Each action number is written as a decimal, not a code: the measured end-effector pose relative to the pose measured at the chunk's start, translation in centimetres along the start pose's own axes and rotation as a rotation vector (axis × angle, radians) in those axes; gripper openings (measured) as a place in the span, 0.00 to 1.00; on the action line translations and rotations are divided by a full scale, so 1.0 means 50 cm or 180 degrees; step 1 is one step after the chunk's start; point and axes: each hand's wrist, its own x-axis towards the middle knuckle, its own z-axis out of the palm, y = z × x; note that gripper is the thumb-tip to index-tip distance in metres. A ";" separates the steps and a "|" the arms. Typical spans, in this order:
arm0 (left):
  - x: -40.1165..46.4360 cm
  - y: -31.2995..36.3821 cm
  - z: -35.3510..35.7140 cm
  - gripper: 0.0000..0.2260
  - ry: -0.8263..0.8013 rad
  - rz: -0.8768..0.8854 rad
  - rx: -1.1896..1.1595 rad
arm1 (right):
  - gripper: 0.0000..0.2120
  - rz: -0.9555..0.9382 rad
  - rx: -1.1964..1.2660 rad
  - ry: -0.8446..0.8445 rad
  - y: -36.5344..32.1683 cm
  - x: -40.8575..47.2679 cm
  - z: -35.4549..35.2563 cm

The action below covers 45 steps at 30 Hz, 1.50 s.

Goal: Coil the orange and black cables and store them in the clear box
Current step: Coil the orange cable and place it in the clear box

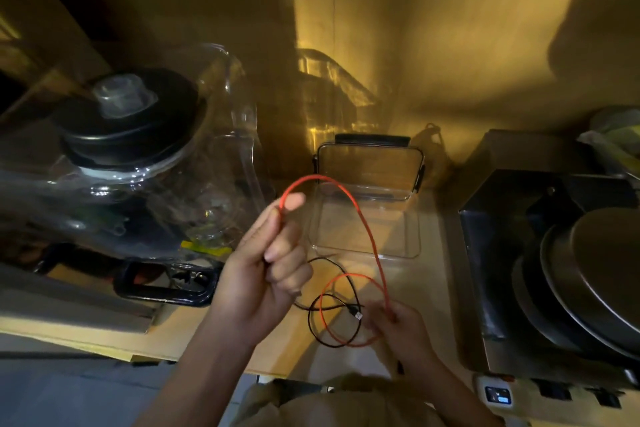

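My left hand [273, 260] is raised over the counter and grips one end of the orange cable [360, 215] between thumb and curled fingers. The cable arches up from it over the front of the clear box [367, 222] and runs down to my right hand [398, 326], which pinches it near the counter's front. A lower orange loop lies on the counter under my right hand. The black cable [332, 305] lies loose on the counter in a loop, crossing the orange one, its plug near my right fingers. The clear box stands open behind, its lid tipped up at the back.
A large clear blender jar with a black lid [131, 128] lies at the left. A steel tray holding stacked metal plates [588, 274] fills the right. A wooden wall [450, 28] closes the back. The counter's front edge [207, 354] runs under my arms.
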 end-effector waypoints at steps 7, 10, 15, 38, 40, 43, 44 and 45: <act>0.017 0.024 -0.017 0.15 0.0222 0.0423 0.0042 | 0.09 -0.0204 0.0170 0.0384 -0.016 -0.028 -0.058; 0.020 0.016 -0.014 0.15 0.0524 0.0544 0.0429 | 0.09 -0.0444 0.0328 0.0739 -0.047 -0.031 -0.072; 0.026 -0.007 -0.018 0.13 0.0717 0.0574 0.0853 | 0.12 -0.0906 -0.0451 0.0899 -0.090 -0.039 -0.075; 0.048 -0.028 -0.065 0.17 -0.0006 0.0738 0.6378 | 0.09 -0.2470 -0.2695 -0.0189 -0.185 -0.084 -0.100; 0.042 -0.029 -0.077 0.18 -0.0004 0.0623 0.6608 | 0.09 -0.2538 -0.2622 -0.0158 -0.192 -0.088 -0.107; 0.034 -0.032 -0.090 0.19 -0.0070 0.0506 0.6817 | 0.08 -0.2578 -0.2628 -0.0119 -0.200 -0.093 -0.115; 0.032 -0.033 -0.094 0.19 -0.0092 0.0447 0.6880 | 0.08 -0.2592 -0.2608 -0.0098 -0.203 -0.094 -0.118; 0.031 -0.034 -0.099 0.20 -0.0106 0.0376 0.6923 | 0.08 -0.2617 -0.2570 -0.0065 -0.206 -0.095 -0.120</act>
